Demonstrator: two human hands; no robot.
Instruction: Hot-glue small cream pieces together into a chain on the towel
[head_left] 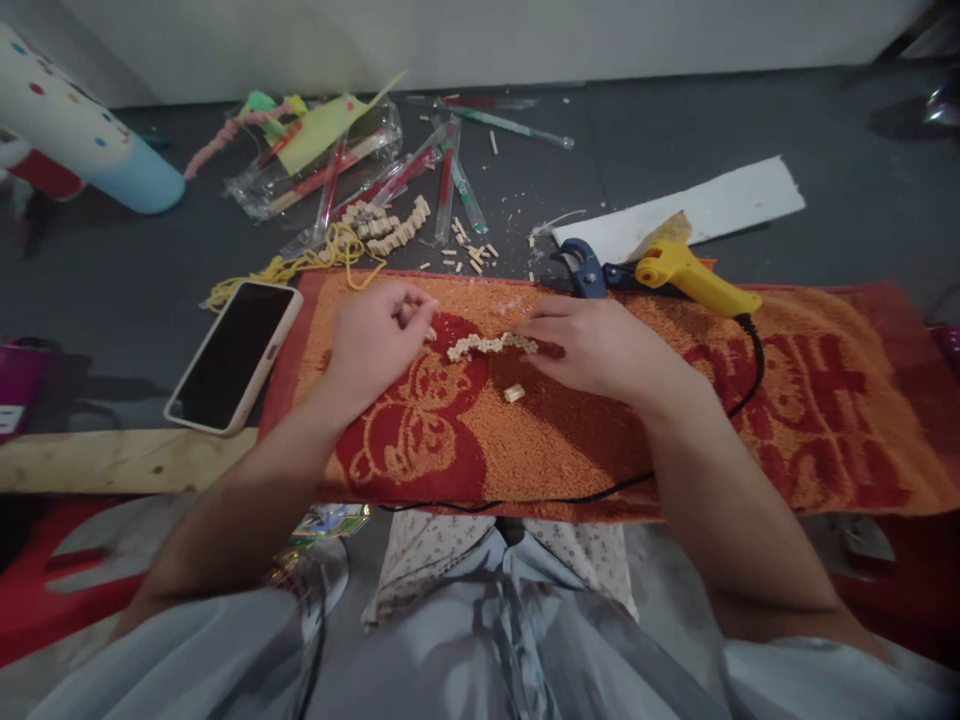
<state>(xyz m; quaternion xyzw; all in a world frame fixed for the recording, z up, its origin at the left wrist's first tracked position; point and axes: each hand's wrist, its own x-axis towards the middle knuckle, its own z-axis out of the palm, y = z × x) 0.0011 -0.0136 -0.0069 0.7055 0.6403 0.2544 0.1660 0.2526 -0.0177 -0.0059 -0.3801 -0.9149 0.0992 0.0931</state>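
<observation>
The wavy wooden strip (pixel 484 345) is seen over the orange towel (pixel 555 450), between the two hands. Its right end is pinched by the fingers of the right hand (pixel 600 345). The fingers of the left hand (pixel 386 325) are bunched near the strip's left end; whether a piece is held there cannot be told. A small block (pixel 514 394) is placed nearer, on the towel. Apparently, the strip is being positioned; for a next move, steady holding and exact alignment seem to be required.
</observation>
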